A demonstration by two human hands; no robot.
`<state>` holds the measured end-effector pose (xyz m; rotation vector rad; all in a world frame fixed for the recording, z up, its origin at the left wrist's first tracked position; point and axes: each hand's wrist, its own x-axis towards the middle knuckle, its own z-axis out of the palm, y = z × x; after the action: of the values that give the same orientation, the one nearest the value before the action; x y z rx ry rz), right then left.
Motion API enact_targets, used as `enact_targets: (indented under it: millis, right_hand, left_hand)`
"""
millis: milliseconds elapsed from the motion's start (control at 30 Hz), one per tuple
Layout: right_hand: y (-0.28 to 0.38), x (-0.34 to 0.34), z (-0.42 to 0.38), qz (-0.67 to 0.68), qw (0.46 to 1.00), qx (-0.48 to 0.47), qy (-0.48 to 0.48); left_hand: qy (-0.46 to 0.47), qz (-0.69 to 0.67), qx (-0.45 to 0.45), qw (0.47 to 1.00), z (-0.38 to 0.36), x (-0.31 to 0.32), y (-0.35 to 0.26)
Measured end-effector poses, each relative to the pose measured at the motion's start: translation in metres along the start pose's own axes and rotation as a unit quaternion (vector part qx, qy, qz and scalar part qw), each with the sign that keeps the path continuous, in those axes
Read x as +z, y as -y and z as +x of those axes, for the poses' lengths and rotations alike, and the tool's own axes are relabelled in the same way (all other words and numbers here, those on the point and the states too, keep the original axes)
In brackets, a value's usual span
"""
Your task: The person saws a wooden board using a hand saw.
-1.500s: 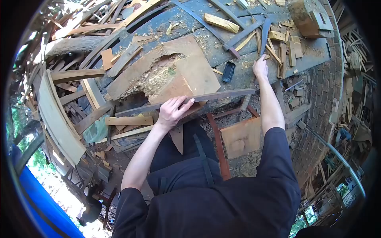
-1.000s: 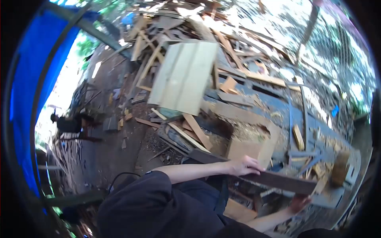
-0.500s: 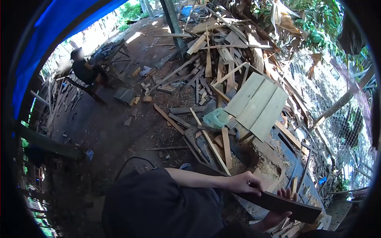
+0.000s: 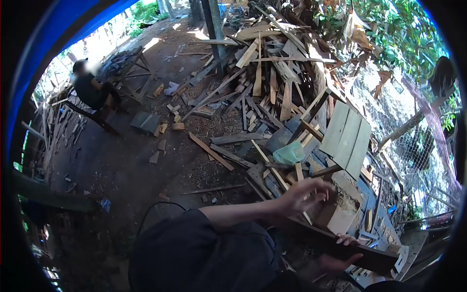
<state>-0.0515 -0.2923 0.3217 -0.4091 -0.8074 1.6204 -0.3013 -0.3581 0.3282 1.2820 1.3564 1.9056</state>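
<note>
A long dark wooden plank [image 4: 311, 234] lies slantwise in front of me at the lower right. My left hand [image 4: 305, 197] is raised just above it, fingers curved and apart, with nothing visible in them. Farther along, near the plank's right end, my right hand [image 4: 343, 253] wraps around it, fingertips over the upper edge and thumb on the near side. Beyond the plank sits a pale wooden block [image 4: 341, 219] with sawdust on it.
Joined pale boards [image 4: 346, 138] stand at the right, beside a green plastic bag [image 4: 289, 153]. Behind is a large heap of scrap wood [image 4: 277, 73] near a post [image 4: 213, 34]. Another person [image 4: 90, 87] sits at the upper left. A wire fence [image 4: 413, 151] runs along the right.
My left hand has lifted off the plank and its fingers have opened. My right hand stays on the plank. The camera view has shifted slightly.
</note>
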Motion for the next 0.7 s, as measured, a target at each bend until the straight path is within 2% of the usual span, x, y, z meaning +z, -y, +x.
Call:
enact_targets:
  millis: [33,100,167,233,300,333,433,467,533,600,700]
  right_hand:
    - [0.002,0.003,-0.007,-0.011,1.000,-0.008,0.007]
    - [0.007,0.008,-0.019,0.001,0.999,-0.014,0.043]
    - [0.014,0.013,-0.032,-0.013,0.999,-0.028,0.036]
    - [0.016,0.014,-0.036,-0.017,0.998,-0.037,0.041]
    - [0.020,0.009,-0.046,-0.038,0.998,-0.049,0.026]
    - [0.023,0.010,-0.053,-0.035,0.998,-0.052,0.023]
    - [0.021,0.012,-0.055,-0.060,0.996,-0.062,0.022]
    - [0.022,0.013,-0.056,-0.063,0.996,-0.055,0.027]
    - [0.024,0.017,-0.059,-0.081,0.995,-0.059,0.002]
    - [0.023,0.024,-0.064,-0.087,0.994,-0.061,0.006]
    - [0.030,0.027,-0.075,-0.084,0.995,-0.059,-0.003]
  left_hand:
    - [-0.017,-0.019,0.042,0.999,0.006,-0.023,-0.008]
    - [0.014,-0.053,-0.083,0.995,0.012,-0.083,-0.005]
    - [-0.044,0.022,-0.116,0.992,0.020,-0.150,-0.001]
    - [-0.171,0.040,0.020,0.984,0.021,-0.189,-0.017]
    - [-0.209,0.138,0.041,0.967,0.011,-0.225,-0.047]
    - [-0.204,0.139,0.043,0.968,0.005,-0.230,-0.066]
    - [-0.066,-0.054,0.161,0.983,-0.024,-0.215,-0.148]
    - [-0.013,-0.095,0.193,0.976,-0.034,-0.201,-0.175]
    - [0.061,-0.109,0.312,0.942,-0.044,-0.181,-0.207]
    - [0.088,-0.135,0.341,0.926,-0.057,-0.167,-0.228]
    - [0.092,-0.177,0.369,0.908,-0.064,-0.164,-0.223]
